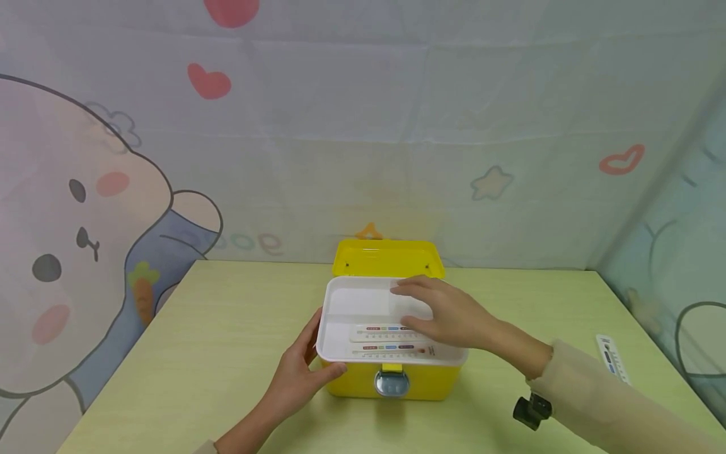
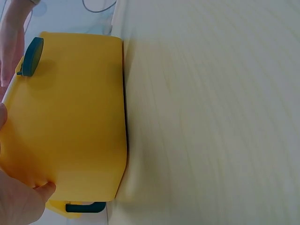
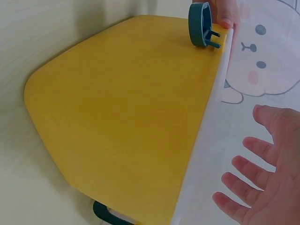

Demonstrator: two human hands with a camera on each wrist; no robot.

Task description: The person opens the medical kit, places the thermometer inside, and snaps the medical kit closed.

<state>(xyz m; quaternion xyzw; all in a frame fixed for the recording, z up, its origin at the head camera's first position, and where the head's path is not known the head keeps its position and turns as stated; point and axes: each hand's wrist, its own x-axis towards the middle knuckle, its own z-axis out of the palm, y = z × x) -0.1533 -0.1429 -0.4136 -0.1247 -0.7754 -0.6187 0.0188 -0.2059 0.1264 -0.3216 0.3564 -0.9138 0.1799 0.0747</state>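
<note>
A yellow storage box (image 1: 425, 383) stands on the table with its lid (image 1: 388, 257) raised at the back. Its white inner tray (image 1: 357, 293) sits at the top, holding two flat white thermometers (image 1: 368, 349) with coloured labels along the front part. My left hand (image 1: 297, 375) holds the box's left side, the thumb at the front corner below the tray rim and fingertips (image 2: 47, 190) against the side wall. Over the right half of the tray, my right hand (image 1: 454, 312) hovers with spread fingers (image 3: 253, 171) and nothing in them.
Another white thermometer (image 1: 612, 358) lies on the table (image 1: 238, 340) near its right edge. A grey oval latch (image 1: 391, 383) hangs on the box's front. Behind the table is a printed cloth backdrop (image 1: 340, 126). A dark wrist device (image 1: 532, 411) sticks out below the right sleeve.
</note>
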